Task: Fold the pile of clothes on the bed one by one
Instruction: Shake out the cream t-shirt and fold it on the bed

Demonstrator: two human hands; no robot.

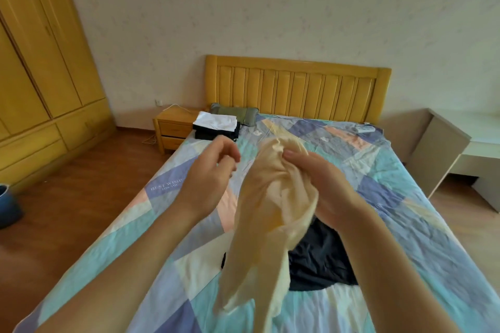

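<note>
Cream garment [270, 197] bunched in right hand [322, 184], left hand [213, 170] loose at nine o'clock; one-handed grip risks slipping.

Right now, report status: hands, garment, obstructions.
Right hand gripping cream garment, held up. Left hand free, fingers curled. Dark garment on bed beneath. Nothing in the way.

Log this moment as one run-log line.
step: fold next garment | right hand: gripping cream garment, lifted over bed | left hand: empty, fingers curled beside it | dark garment: unfolded | folded stack: by pillow
</note>
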